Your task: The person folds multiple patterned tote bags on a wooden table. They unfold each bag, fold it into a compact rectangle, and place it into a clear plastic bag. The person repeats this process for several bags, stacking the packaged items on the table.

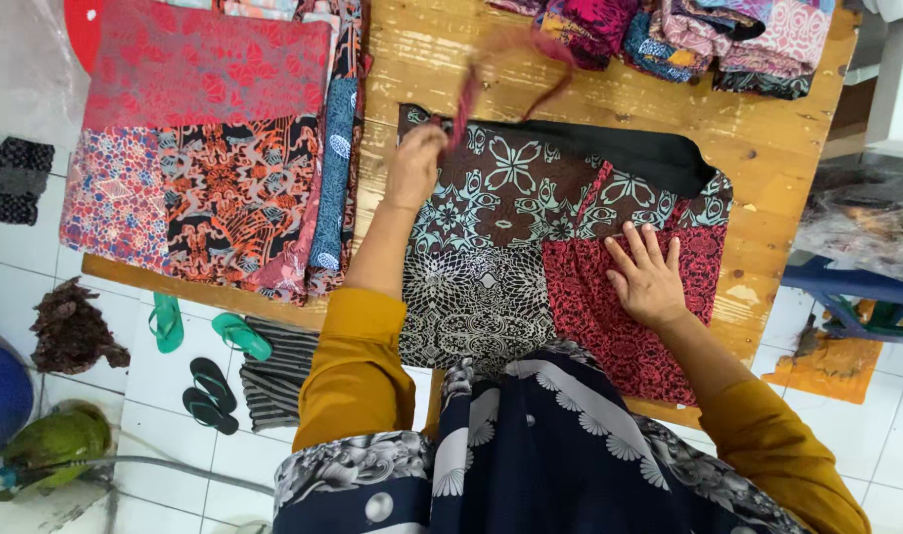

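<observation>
Nearest us: our dark blue floral garment (531, 445) and mustard sleeves (358, 371) fill the bottom edge.
Workpiece: we have a patchwork batik garment (511, 267) spread flat on the wooden table (768, 138), in brown, teal, black-and-white and red panels, with a black waistband (630, 153) along its far edge.
Left hand: our left hand (414, 166) sits at the garment's far left corner, fingers pinched around a dark red drawstring (491, 64); the string loops up over the bare wood, blurred.
Right hand: our right hand (649, 277) lies palm down on the red panel, fingers spread and released, pressing the cloth.
Left of the garment: a stack of red and orange batik pieces (204, 148) hangs over the table edge.
Far edge: folded batik bundles (669, 30) are lined up.
Floor: green flip-flops (199, 326) and black ones (209, 396) rest on white tiles.
</observation>
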